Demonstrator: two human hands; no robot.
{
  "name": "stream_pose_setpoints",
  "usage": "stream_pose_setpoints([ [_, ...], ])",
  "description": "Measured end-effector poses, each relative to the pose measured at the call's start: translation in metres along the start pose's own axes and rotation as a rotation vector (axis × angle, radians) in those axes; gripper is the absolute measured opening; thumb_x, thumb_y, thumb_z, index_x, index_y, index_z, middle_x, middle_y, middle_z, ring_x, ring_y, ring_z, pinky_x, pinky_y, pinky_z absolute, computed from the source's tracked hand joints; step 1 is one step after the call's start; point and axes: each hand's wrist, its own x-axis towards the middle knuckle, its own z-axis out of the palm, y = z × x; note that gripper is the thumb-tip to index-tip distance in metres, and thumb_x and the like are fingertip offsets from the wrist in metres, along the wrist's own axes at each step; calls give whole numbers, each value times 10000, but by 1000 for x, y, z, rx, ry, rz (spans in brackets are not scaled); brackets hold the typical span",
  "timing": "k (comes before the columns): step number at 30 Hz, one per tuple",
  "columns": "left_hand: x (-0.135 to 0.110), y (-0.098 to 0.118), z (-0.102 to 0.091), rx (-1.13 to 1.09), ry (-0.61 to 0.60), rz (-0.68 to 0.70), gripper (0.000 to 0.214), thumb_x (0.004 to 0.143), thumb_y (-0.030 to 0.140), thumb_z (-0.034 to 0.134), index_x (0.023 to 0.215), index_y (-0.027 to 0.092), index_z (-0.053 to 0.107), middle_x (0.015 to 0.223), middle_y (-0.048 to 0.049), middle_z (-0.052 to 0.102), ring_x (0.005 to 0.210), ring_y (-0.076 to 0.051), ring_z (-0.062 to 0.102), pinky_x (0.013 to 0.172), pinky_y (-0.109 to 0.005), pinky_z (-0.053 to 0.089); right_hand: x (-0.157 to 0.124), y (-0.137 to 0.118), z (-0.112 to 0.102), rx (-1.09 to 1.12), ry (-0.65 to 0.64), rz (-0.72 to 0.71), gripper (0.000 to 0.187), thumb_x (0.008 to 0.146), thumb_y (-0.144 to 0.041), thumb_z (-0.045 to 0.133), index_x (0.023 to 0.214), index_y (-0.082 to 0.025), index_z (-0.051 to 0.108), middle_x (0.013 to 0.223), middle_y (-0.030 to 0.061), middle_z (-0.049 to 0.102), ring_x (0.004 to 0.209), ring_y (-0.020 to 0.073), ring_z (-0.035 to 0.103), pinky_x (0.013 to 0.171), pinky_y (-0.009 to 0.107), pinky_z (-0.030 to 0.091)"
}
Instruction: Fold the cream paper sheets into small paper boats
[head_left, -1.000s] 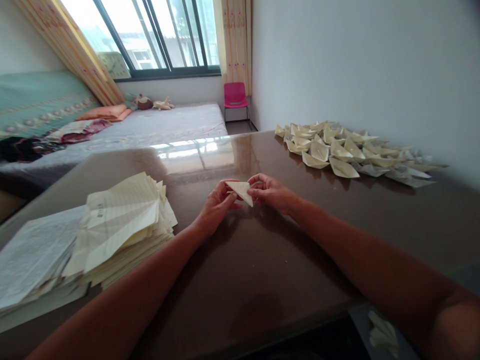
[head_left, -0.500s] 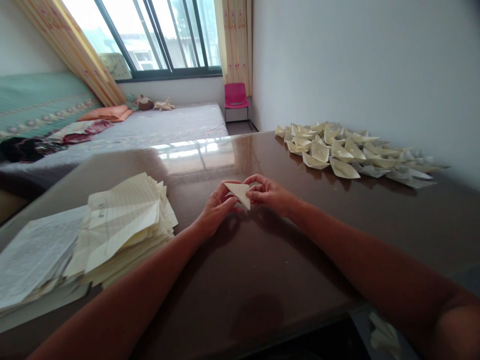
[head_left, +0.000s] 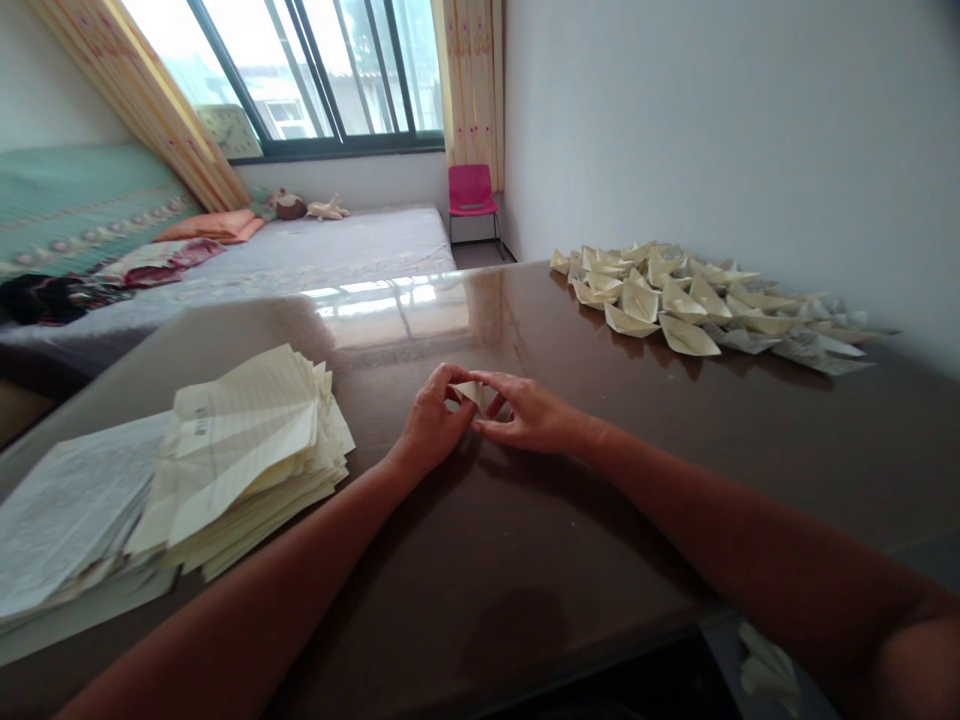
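Note:
A small piece of folded cream paper is held up between my two hands, just above the brown table. My left hand pinches it from the left with thumb and fingers. My right hand grips it from the right, its thumb low and its fingertips at the top edge. The fingers cover much of the paper, so its full shape is hidden. Many folded paper boats lie grouped at the far right of the table.
On the left a pile of cream paper sheets lies beside whiter printed sheets. Behind the table are a bed and a pink chair. A wall runs along the right. Crumpled paper sits below the front edge.
The folded paper has turned from a flat triangle facing me to a more upright, narrower position. Both hands have closed in around it, the right one with its thumb now lower.

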Motion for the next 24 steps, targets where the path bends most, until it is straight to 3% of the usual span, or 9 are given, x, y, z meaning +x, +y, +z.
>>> stream_pose_setpoints([
  [4, -3, 4, 1, 106, 11, 68, 222, 709, 122, 553, 919, 191, 529, 882, 4, 598, 738, -113, 568, 538, -180, 428, -2, -1, 6, -122, 41, -48, 564, 763, -155, 571, 1320, -151, 485, 1124, 91, 648, 812, 147, 621, 797, 275, 472],
  [10, -7, 6, 4, 120, -14, 119, 235, 751, 115, 532, 967, 204, 544, 951, -9, 596, 820, -122, 573, 550, -176, 429, -5, -2, 5, -238, 47, -16, 597, 782, -259, 573, 1356, -164, 439, 1257, 110, 593, 976, 201, 612, 833, 310, 469],
  [15, -7, 9, 3, 127, -21, 138, 186, 766, 139, 550, 939, 208, 557, 882, 6, 573, 763, -111, 552, 552, -178, 435, -6, -5, 2, -272, -17, -25, 642, 778, -243, 569, 1387, -140, 392, 1305, 139, 556, 1091, 231, 570, 890, 332, 448],
  [20, -8, 8, 5, 134, -49, 146, 161, 756, 127, 539, 896, 206, 542, 885, 0, 541, 798, -122, 550, 552, -180, 441, -3, -3, 2, -232, -55, -22, 472, 835, -141, 473, 1306, -171, 468, 1216, 105, 615, 1074, 205, 584, 894, 312, 434],
  [24, -9, 4, 8, 160, -88, 128, 205, 748, 113, 517, 930, 208, 522, 931, -15, 527, 834, -137, 549, 594, -205, 467, -1, 7, 5, -230, -30, -32, 366, 823, -139, 494, 1186, -162, 540, 1140, 100, 642, 1042, 209, 592, 891, 304, 430],
])
